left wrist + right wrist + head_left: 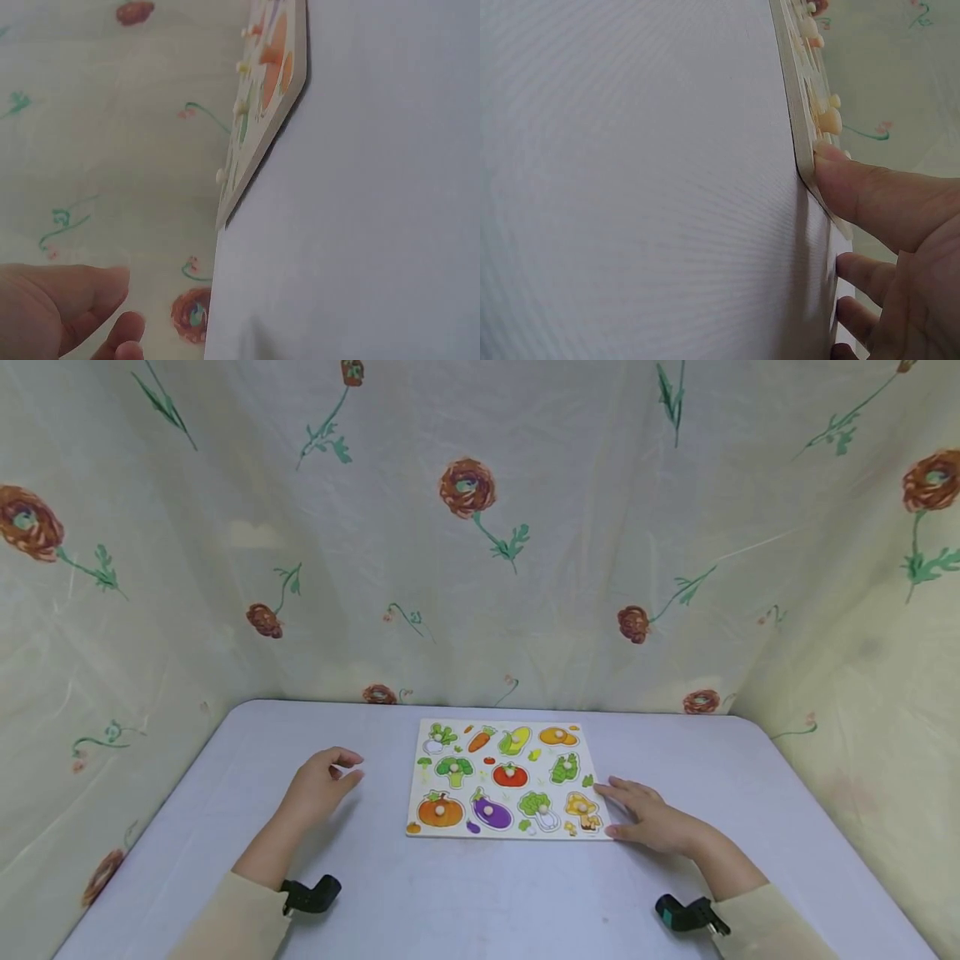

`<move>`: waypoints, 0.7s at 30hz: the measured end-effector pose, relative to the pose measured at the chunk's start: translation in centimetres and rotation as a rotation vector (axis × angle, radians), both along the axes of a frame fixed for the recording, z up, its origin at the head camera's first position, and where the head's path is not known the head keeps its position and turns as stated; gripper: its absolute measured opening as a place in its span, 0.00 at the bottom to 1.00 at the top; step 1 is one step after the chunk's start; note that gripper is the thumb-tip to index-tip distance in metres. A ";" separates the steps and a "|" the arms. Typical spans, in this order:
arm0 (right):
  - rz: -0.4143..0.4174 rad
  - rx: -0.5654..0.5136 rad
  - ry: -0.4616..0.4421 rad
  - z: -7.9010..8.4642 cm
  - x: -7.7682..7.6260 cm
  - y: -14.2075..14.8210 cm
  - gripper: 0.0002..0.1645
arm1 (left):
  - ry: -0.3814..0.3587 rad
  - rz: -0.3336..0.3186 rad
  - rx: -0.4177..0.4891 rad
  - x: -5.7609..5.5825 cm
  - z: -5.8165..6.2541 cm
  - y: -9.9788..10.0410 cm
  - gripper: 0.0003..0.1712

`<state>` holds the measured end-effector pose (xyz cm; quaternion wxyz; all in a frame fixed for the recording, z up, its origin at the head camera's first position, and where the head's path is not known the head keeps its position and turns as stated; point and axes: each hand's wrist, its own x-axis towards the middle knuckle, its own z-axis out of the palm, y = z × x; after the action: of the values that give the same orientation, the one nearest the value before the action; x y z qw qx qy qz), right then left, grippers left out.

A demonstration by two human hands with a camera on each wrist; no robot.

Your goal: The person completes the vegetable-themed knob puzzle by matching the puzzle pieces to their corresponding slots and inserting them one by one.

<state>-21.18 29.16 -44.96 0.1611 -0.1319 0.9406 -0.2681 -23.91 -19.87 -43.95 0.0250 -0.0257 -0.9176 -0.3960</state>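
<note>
A white wooden peg puzzle board [491, 845] with knobbed vegetable pieces lies flat on the table. Its pieces include a tomato [510, 775], an eggplant [492, 812], a pumpkin [440, 811] and a carrot [481, 740]. My right hand [654, 822] is at the board's right side, thumb [847, 184] touching the near right corner and the other fingers spread along the edge and tabletop. To the left of the board my left hand [318, 783] is held over the table, fingers loosely bent with nothing between them.
The table [480, 902] has a white cover and rounded far corners. A floral curtain [555, 610] surrounds its back and sides. Black wrist cameras [311, 894] stick out inward from both sleeves, close over the tabletop.
</note>
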 end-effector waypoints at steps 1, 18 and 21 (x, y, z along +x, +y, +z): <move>0.000 0.001 0.000 0.0 0.0 0.0 0.45 | 0.007 0.001 0.004 0.0 0.0 -0.3 0.14; -0.010 -0.016 -0.008 0.0 0.1 -0.1 0.45 | -0.045 0.136 -0.015 -0.5 -1.3 -2.9 0.16; -0.010 -0.016 -0.006 0.0 0.1 -0.1 0.45 | -0.058 0.151 -0.027 -0.7 -1.6 -3.0 0.16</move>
<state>-21.11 29.07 -44.93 0.1616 -0.1278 0.9386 -0.2768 -24.60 -22.92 -45.53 0.0279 0.0549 -0.9225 -0.3811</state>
